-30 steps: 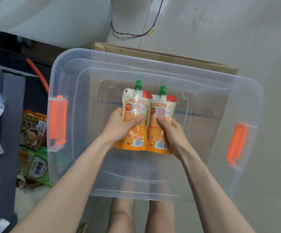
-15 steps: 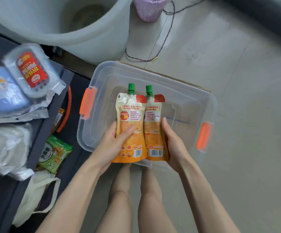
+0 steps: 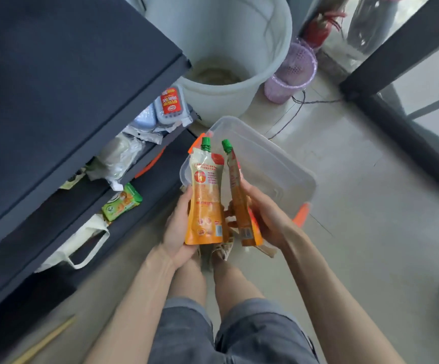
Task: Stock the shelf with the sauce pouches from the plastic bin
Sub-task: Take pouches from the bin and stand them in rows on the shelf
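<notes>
Two orange sauce pouches with green caps are held upright above the floor. My left hand grips the left pouch from behind, its printed front facing me. My right hand grips the right pouch, which is turned edge-on and tilted slightly left. The clear plastic bin with orange latches lies on the floor beyond the pouches, nothing visible inside it. The dark grey shelf unit stands to the left, its lower levels holding packets.
On the shelf lie a red-labelled tray pack, white bags, a green snack packet and a cream tote bag. A large white bucket and a purple basket stand behind the bin. My legs are below.
I have stood up and lifted both pouches out of the bin. The view has risen and the shelf has come into view on the left. The right pouch has turned edge-on.
</notes>
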